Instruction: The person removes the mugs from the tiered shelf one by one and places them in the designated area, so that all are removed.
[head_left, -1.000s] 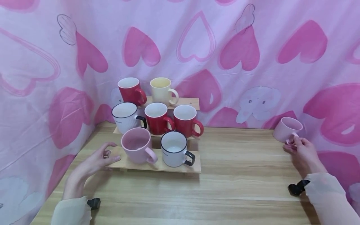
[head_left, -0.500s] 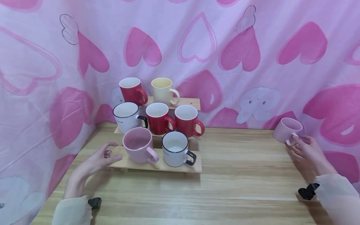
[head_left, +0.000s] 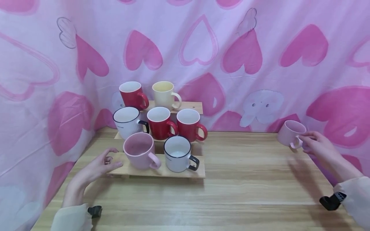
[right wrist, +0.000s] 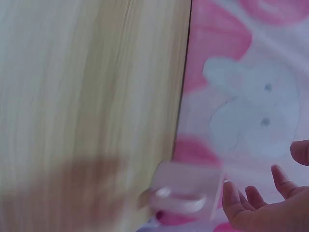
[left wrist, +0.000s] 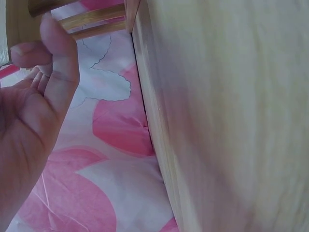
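A pink mug (head_left: 288, 134) stands at the back right of the table, its handle facing my right hand (head_left: 319, 147). That hand's fingers are spread and apart from the mug in the right wrist view, where the fingertips (right wrist: 230, 188) show beside it. My left hand (head_left: 95, 166) holds the left end of a tiered wooden shelf (head_left: 160, 171), thumb and index finger at its lowest board. On that board stand another pink mug (head_left: 141, 155) and a white mug with a black rim (head_left: 176, 158).
Higher tiers bear a white black-rimmed mug (head_left: 126, 125), two red mugs, another red mug (head_left: 131, 96) and a cream mug (head_left: 162, 96). A pink heart-print cloth (head_left: 199, 38) hangs behind and along both sides of the wooden table (head_left: 245, 179).
My right hand has let go of the pink mug's handle and drawn back to the right. The left hand and the shelf stay in place.
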The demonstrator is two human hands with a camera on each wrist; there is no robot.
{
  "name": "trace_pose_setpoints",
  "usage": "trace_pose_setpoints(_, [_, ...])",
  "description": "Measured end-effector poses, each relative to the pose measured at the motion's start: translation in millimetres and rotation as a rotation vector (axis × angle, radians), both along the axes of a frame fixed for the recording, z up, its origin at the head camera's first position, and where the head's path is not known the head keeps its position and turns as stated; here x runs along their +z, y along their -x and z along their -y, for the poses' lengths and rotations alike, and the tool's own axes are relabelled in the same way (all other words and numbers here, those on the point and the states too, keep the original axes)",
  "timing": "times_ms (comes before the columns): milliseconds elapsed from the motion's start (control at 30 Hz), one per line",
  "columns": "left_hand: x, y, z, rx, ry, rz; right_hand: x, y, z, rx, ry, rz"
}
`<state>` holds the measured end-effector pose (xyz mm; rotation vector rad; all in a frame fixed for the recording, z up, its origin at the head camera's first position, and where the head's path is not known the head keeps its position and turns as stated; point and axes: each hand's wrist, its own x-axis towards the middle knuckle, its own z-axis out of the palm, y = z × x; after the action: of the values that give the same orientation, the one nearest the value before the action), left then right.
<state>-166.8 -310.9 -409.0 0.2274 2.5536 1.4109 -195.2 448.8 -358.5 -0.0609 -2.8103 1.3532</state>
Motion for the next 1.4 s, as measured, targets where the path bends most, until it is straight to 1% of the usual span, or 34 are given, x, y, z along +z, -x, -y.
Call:
trace_pose_setpoints(33, [-0.2, -0.8, 0.5, -0.001, -0.010, 0.008, 6.0, -1.7, 5.5, 0.003, -0.022, 0.006])
trace_pose_setpoints(100, [-1.8, -1.6, 1.0, -0.002, -0.044, 0.032, 15.3, -5.1, 17.1, 0.020, -0.002, 0.002])
trace_pose_setpoints(133, [-2.7, -1.7, 1.1, -0.003, -0.047, 0.037, 19.4, -7.4, 23.1, 0.024, -0.009, -0.002])
trace_pose_setpoints(200, [-4.5, -1.1, 1.2, -0.002, -0.042, 0.044, 26.2, -11.9, 35.3, 0.046, 0.015, -0.016])
trace_pose_setpoints(267, [-5.5, 0.1, 1.0, -0.008, -0.048, 0.046, 32.3, -14.6, 46.7, 0.066, 0.005, -0.028])
trace_pose_setpoints(467, [-1.5, 0.5, 1.5, -0.004, -0.044, 0.033, 47.1, -13.8, 80.8, 0.163, 0.045, -0.078])
trace_pose_setpoints(500, [-0.7, 0.5, 1.7, -0.002, -0.042, 0.031, 49.2, -13.2, 86.8, 0.178, 0.039, -0.092])
trace_pose_setpoints(667, [0.2, 1.1, 1.9, -0.014, -0.049, 0.027, 61.3, -7.4, 120.1, 0.213, -0.028, -0.134])
trace_pose_setpoints(900, [-0.3, 0.4, 1.5, 0.008, -0.023, 0.051, 83.0, 2.9, 168.0, 0.273, -0.057, -0.129])
trace_pose_setpoints(1033, [0.4, -1.0, 3.5, 0.014, -0.029, 0.056, 94.9, 11.9, 198.1, 0.313, -0.088, -0.165])
trace_pose_setpoints(1167, [0.5, -2.5, 3.6, 0.015, -0.031, 0.051, 102.8, 23.8, 227.5, 0.371, -0.111, -0.209])
trace_pose_setpoints(1300, [-0.8, -2.8, 1.3, 0.013, -0.040, 0.050, 107.6, 33.8, 253.9, 0.424, -0.106, -0.240])
trace_pose_setpoints(1400, [-1.1, -2.0, -0.2, 0.012, -0.044, 0.048, 110.1, 38.9, 271.5, 0.436, -0.108, -0.270])
